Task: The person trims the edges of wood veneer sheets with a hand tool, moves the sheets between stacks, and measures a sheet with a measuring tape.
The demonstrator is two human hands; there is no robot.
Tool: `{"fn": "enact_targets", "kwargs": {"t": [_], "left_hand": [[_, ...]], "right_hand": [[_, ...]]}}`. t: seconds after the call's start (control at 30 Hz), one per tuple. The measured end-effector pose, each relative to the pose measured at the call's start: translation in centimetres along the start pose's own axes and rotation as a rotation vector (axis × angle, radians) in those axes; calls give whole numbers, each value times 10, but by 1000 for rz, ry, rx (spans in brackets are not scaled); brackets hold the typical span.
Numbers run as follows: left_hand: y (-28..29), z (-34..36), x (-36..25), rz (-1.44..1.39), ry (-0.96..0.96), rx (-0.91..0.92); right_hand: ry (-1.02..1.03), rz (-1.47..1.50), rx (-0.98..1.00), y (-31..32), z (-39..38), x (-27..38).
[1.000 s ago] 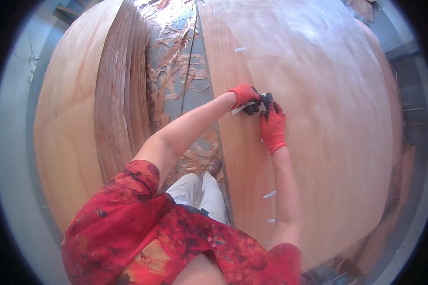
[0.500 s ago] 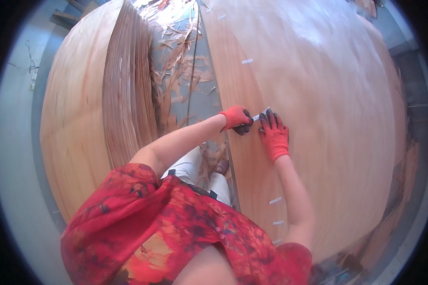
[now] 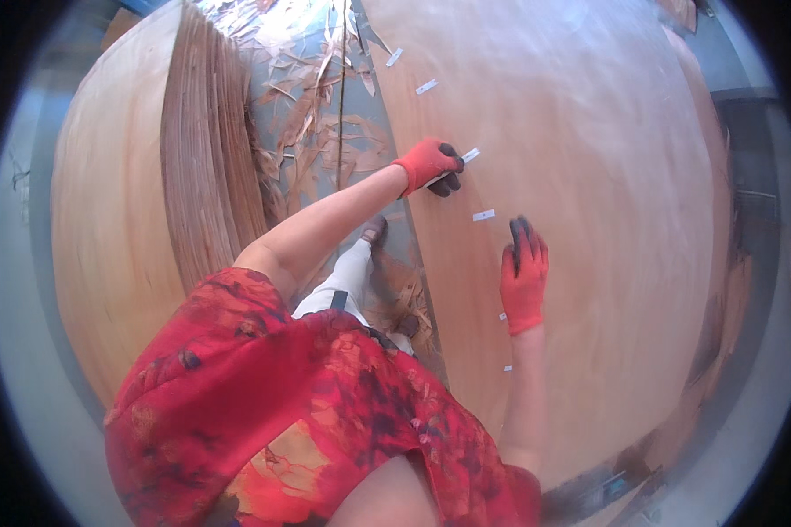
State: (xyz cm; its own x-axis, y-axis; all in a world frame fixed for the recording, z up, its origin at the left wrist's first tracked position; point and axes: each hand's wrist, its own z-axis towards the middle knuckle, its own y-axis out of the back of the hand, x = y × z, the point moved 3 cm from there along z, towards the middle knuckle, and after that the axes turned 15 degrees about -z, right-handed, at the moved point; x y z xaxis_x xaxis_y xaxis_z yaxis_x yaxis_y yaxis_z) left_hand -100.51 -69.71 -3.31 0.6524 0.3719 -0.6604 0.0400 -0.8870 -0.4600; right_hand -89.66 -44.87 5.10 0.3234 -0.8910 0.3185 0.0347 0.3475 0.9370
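Note:
My left hand (image 3: 433,167), in a red glove with dark fingertips, is closed on a white strip of tape (image 3: 471,155) whose end sticks out past the fingers over the wood. My right hand (image 3: 525,279), gloved the same way, has its fingers stretched out and holds nothing I can see; it hovers over or rests on the large pale veneer sheet (image 3: 606,246). Between the hands, a short piece of white tape (image 3: 483,215) lies across the seam with a narrower, darker veneer strip (image 3: 439,255). Another tape piece (image 3: 426,86) lies farther off.
To the left stands a tall stack of veneer sheets (image 3: 105,202) with ragged layered edges. Wood scraps (image 3: 312,132) litter the floor of the gap between the stacks, where my legs are. A dark cord or thin line (image 3: 341,114) runs along that gap.
Both hands were together at one tape piece; now that piece lies on the seam. My left hand has moved farther away along the seam, and my right hand has drawn back toward me.

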Motion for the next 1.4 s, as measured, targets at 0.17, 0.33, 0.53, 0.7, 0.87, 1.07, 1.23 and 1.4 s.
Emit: {"fn": "enact_targets", "kwargs": {"t": [0.17, 0.33, 0.53, 0.7, 0.87, 1.07, 1.23, 1.4], "left_hand": [[9, 15, 2, -108, 118, -55], [20, 20, -1, -175, 157, -35], [45, 3, -1, -162, 200, -15], [75, 18, -39, 828, -87, 27], [140, 2, -73, 122, -25, -110], [206, 8, -99, -287, -303, -300], [227, 8, -115, -424, -359, -339], [236, 16, -118, -430, -363, -361]], "right_hand": [[138, 16, -43, -55, 95, 17], [225, -182, 166, -108, 120, 18], [292, -508, 210, -123, 110, 21], [339, -576, 296, -108, 118, 32], [295, -423, 348, -92, 156, 47], [389, -83, 18, -113, 308, 113], [390, -209, -30, -184, 376, 152], [526, -296, 28, -218, 371, 146]]}}
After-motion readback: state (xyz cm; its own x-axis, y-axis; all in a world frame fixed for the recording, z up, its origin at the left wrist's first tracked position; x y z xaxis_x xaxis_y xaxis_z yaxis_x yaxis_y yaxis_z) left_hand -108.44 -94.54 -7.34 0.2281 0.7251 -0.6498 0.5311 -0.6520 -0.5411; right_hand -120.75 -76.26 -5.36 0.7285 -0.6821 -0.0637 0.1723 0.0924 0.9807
